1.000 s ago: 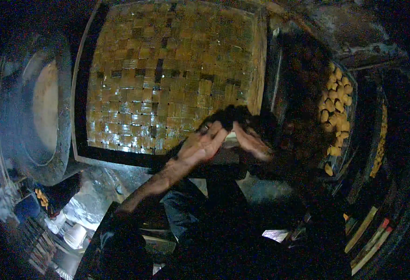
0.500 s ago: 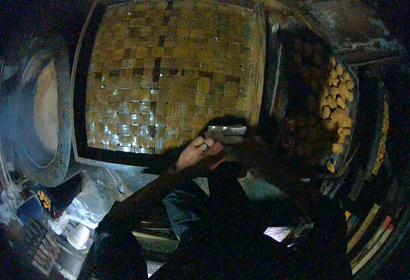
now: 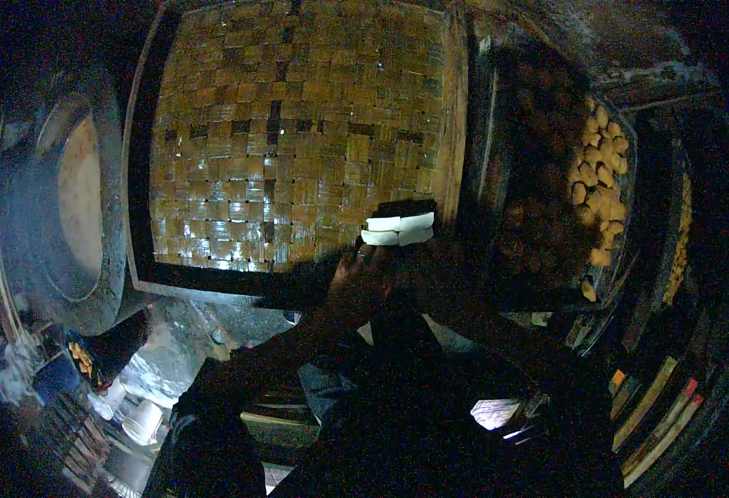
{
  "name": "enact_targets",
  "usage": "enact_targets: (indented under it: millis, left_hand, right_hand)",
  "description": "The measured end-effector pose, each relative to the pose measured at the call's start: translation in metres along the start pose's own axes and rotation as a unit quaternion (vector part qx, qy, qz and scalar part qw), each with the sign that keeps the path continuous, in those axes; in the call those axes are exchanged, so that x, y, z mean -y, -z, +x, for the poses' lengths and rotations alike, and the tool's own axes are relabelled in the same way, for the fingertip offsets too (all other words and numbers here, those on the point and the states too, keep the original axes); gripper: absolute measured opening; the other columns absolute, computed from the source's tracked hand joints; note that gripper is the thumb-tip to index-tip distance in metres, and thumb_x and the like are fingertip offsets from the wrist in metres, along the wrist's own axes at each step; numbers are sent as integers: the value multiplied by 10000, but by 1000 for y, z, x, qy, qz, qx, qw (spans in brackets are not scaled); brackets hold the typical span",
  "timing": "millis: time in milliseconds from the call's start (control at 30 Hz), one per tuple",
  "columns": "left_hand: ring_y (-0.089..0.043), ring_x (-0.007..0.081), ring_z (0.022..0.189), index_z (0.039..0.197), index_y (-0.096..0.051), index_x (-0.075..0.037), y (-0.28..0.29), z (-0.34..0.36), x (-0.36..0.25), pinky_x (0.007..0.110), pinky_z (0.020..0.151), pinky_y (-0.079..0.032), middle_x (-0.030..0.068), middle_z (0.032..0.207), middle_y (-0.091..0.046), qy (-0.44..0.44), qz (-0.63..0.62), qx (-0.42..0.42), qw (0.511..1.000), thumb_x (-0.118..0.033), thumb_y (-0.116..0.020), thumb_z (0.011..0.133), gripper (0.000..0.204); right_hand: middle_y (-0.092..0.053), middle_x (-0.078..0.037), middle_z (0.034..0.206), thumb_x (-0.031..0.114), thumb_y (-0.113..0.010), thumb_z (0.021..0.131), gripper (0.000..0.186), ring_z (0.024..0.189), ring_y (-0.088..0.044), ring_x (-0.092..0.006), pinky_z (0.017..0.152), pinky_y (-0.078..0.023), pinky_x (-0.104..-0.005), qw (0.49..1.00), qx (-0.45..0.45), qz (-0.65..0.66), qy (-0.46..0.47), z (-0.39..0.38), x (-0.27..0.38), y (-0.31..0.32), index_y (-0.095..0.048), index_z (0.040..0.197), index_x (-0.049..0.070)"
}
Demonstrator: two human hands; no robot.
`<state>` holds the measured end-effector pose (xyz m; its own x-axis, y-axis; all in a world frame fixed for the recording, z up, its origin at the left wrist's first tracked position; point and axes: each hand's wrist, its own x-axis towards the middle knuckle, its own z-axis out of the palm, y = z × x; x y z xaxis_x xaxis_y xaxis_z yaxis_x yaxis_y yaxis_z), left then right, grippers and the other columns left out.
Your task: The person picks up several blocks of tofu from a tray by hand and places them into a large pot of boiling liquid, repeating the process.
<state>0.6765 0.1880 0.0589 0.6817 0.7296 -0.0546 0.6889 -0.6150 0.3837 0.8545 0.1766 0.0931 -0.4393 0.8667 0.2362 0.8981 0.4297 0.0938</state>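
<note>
Small white blocks (image 3: 398, 230), tofu by their look, sit together in two short rows above the near right part of a woven bamboo tray (image 3: 298, 108). My left hand (image 3: 361, 274) is at their near left edge, its fingers curled against them, mostly in shadow. My right hand (image 3: 428, 270) reaches to the near right side of the same blocks. It is so dark that its fingers do not show. Whatever lies beneath the blocks and between my hands is hidden in the shadow.
Right of the tray's wooden rim, a dark container holds many golden-brown pieces (image 3: 601, 178). A large round vessel (image 3: 78, 195) with pale contents stands at the left. Lower left are a white bucket (image 3: 142, 422) and sticks; wooden strips (image 3: 659, 432) lie lower right.
The white blocks have come into the light and now show clearly. My left hand has turned and slipped into shadow under them. The red thing beside it is no longer visible.
</note>
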Motion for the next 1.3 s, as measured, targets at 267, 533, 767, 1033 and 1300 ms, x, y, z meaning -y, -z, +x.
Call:
enact_targets:
  millis: [267, 533, 767, 1033, 1300]
  left_hand:
    - [-477, 295, 1072, 1066, -554, -114, 7, 5, 5, 443, 849, -407, 111, 1094, -534, -37, -8, -43, 998, -266, -561, 834, 277]
    - [-525, 225, 993, 1134, -512, -124, 27, 47, 43, 383, 822, -411, 70, 1013, -571, -73, 38, -123, 989, -188, -520, 804, 336]
    - [-612, 254, 890, 1074, -579, -83, 46, 40, 62, 353, 799, -491, 87, 985, -628, 89, -326, -30, 941, -175, -606, 844, 249]
    - [-576, 233, 1059, 1274, -487, -101, 87, -8, 62, 408, 922, -464, 86, 1166, -593, 342, -864, -217, 299, -560, -431, 914, 586]
    - [-637, 253, 922, 1182, -552, -95, 165, -71, 148, 409, 817, -518, 85, 1043, -648, 111, -842, -520, 85, -621, -354, 901, 629]
  right_hand:
    - [-530, -39, 1239, 205, -574, 820, 318, 1133, -519, -242, 1014, -308, -582, 996, -69, -24, -42, 0, -3, -11, -560, 1134, 154]
    - [-573, -25, 1075, 210, -584, 826, 261, 1162, -489, -233, 989, -321, -580, 998, -52, -41, 15, 34, -36, -36, -598, 1082, 164]
    - [-591, -44, 1021, 343, -554, 862, 338, 1018, -551, -255, 907, -414, -411, 842, 358, 268, -303, 39, -64, -39, -578, 1095, 100]
    - [-605, -128, 938, 226, -813, 673, 713, 883, -620, -241, 787, -496, -365, 697, 267, 620, -242, 129, 2, 41, -410, 1227, 27]
    - [-551, -217, 1146, 269, -717, 753, 621, 1064, -541, -387, 895, -439, -416, 866, 146, 478, 26, 280, 146, 121, -461, 1252, 0]
